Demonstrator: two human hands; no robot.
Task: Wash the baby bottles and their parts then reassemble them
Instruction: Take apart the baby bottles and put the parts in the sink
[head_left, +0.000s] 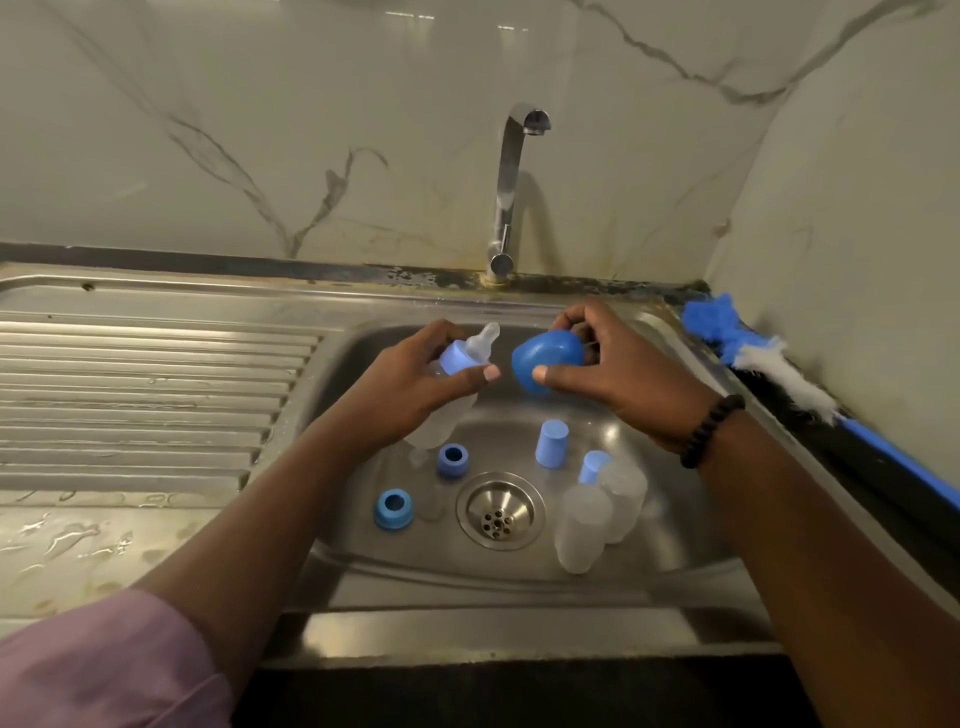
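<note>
Blue cap (548, 364) sat gripped in the right hand (618, 374), just right of the teat (483, 345); the left hand (415, 387) held the bottle (447, 410), tilted toward it.

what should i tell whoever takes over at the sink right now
Left hand grips a bottle with blue collar and teat already on.
Right hand holds a blue cap beside the teat, not yet on.
In the sink basin: two loose blue collars, two blue caps, two bare bottles, clear teats near the collars.
Bottle brush lies on the right ledge. Tap shows no water.
Done: one bottle nearly assembled. Left: cap it, assemble the other two.
</note>
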